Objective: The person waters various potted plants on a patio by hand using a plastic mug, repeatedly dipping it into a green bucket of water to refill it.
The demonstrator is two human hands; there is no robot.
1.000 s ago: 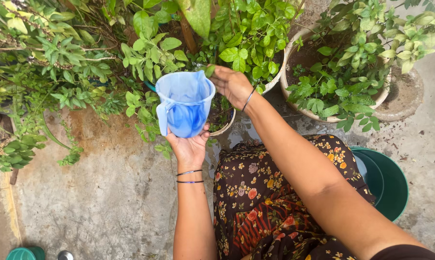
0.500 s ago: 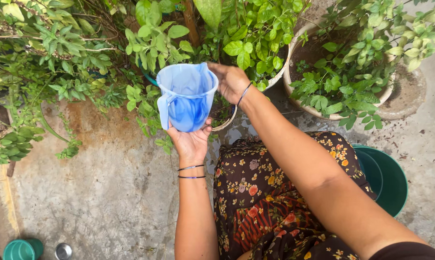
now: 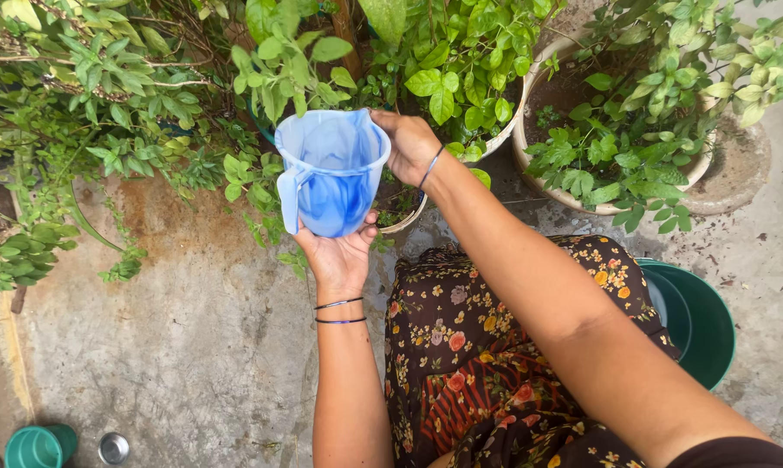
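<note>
A blue marbled plastic jug (image 3: pixel 331 173) with a side handle is held up over the plants, its mouth facing me. My left hand (image 3: pixel 339 256) cups its base from below. My right hand (image 3: pixel 411 146) grips the jug's rim on the right side, a thin bangle at the wrist. Behind the jug, partly hidden, sits a small pot (image 3: pixel 402 212) with a little greenery.
Leafy potted plants crowd the top: a large pale pot (image 3: pixel 573 198) at right, another pot (image 3: pixel 493 143) behind my right hand, bushes at left. A green bucket (image 3: pixel 699 321) stands by my right knee. A small green cup (image 3: pixel 38 446) and metal tumbler (image 3: pixel 114 448) sit on the concrete at bottom left.
The jug and both hands have risen slightly and shifted a little toward the plants. My right hand has closed more firmly onto the rim.
</note>
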